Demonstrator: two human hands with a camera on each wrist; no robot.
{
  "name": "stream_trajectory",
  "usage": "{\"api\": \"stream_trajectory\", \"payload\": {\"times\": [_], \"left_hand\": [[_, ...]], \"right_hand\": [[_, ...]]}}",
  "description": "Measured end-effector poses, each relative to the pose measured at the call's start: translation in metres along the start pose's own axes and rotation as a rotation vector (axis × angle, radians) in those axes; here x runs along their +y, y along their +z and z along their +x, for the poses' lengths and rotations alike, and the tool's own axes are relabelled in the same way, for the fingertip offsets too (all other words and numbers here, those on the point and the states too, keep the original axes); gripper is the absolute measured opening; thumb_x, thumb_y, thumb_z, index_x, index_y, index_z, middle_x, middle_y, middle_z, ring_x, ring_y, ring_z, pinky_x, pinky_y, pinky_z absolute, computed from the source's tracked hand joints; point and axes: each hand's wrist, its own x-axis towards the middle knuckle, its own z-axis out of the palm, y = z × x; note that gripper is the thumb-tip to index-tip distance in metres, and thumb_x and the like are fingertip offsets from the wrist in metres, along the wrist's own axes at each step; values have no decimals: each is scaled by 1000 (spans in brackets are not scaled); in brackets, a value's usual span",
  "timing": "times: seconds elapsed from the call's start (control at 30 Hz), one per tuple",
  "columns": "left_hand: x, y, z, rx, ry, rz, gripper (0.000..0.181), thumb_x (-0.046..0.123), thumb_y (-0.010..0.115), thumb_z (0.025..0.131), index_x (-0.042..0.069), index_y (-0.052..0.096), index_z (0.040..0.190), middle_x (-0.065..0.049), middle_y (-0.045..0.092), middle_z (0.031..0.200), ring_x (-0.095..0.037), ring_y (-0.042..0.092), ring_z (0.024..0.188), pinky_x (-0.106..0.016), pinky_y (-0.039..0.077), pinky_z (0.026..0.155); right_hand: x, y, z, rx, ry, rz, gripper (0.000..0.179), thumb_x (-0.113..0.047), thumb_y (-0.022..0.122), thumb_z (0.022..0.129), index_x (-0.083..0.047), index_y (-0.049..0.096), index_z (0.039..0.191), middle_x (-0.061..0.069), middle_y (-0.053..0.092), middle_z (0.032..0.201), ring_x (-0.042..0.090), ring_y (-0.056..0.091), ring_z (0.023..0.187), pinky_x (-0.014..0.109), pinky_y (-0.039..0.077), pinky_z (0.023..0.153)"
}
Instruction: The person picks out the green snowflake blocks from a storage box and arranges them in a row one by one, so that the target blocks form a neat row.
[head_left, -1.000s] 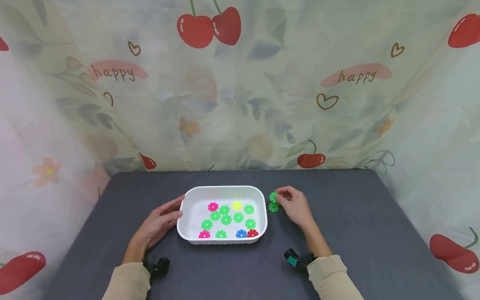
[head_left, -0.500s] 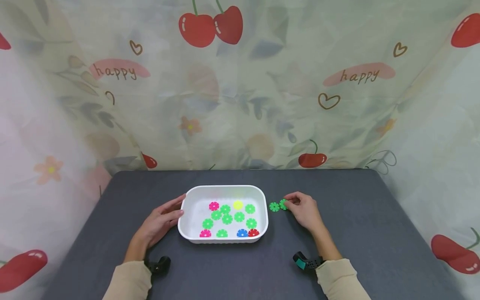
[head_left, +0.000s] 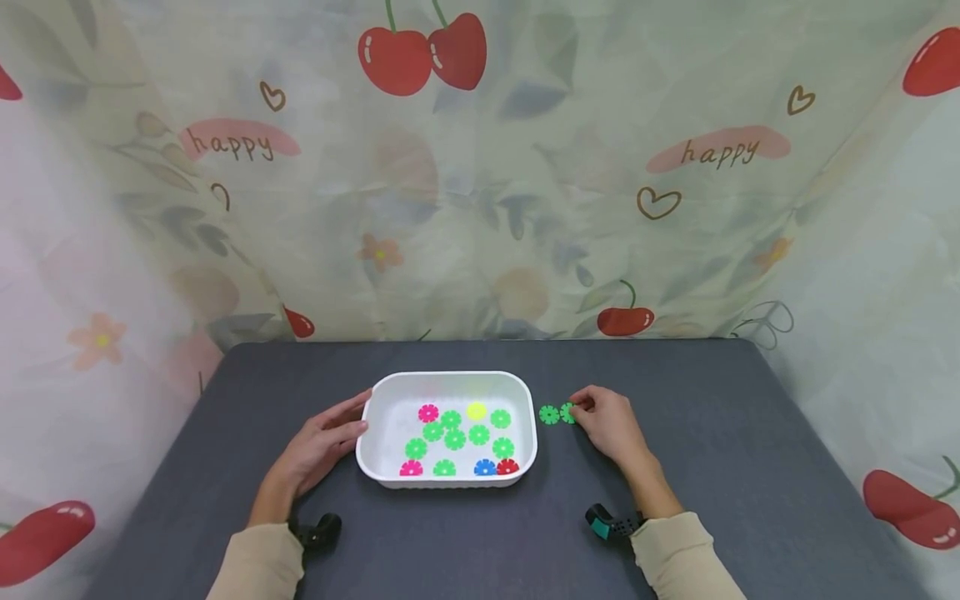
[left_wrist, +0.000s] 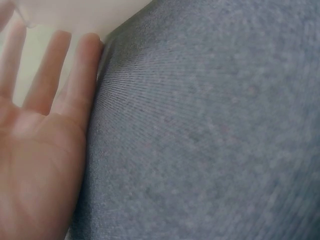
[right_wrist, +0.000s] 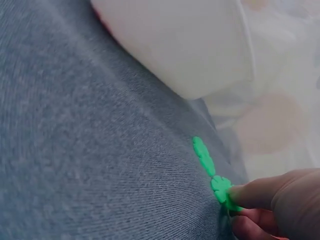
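The right hand (head_left: 609,425) is pinching a green disc (right_wrist: 220,187), which touches a second green disc (head_left: 549,415) beside the white tray (head_left: 438,386) on the table (head_left: 465,546). The left hand (head_left: 318,446), its fingers spread, touches the tray's left side.
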Motion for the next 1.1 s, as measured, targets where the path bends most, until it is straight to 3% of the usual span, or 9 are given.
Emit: {"api": "stream_trajectory", "payload": {"times": [0.3, 0.53, 0.67, 0.9, 1.1], "left_hand": [[-1, 0, 0, -1, 4, 1, 72, 32, 71, 97, 25, 36, 160, -7, 36, 166, -24, 41, 148, -37, 43, 119], [-1, 1, -1, 7, 6, 7, 73, 33, 72, 96, 25, 36, 160, -7, 36, 165, -26, 39, 149, -40, 41, 120], [0, 1, -1, 2, 10, 6, 73, 32, 71, 96, 25, 36, 160, -8, 35, 166, -28, 38, 151, -43, 39, 122], [0, 0, -1, -2, 5, -1, 72, 32, 70, 97, 25, 36, 160, -7, 34, 166, -28, 38, 151, -43, 38, 122], [0, 0, -1, -5, 6, -5, 72, 32, 70, 97, 25, 36, 160, -7, 34, 167, -28, 37, 151, -43, 38, 122]], "right_hand": [[-5, 0, -2, 33, -74, -156, 11, -14, 73, 93, -6, 75, 100, 9, 67, 93, 23, 61, 83, 44, 55, 77], [-8, -5, 0, 77, -110, -243, 34, -24, 70, 96, -2, 68, 121, 21, 64, 116, 41, 58, 107, 55, 51, 95], [-11, -8, 2, 77, -103, -262, 50, -35, 66, 99, -3, 59, 136, 24, 56, 134, 46, 50, 122, 62, 45, 102], [-20, -12, 6, 89, -129, -300, 66, -48, 62, 99, -7, 49, 148, 25, 45, 151, 48, 35, 142, 70, 30, 117], [-30, -13, 9, 52, -143, -321, 74, -56, 58, 99, -11, 40, 155, 25, 32, 161, 51, 20, 152, 77, 15, 119]]}}
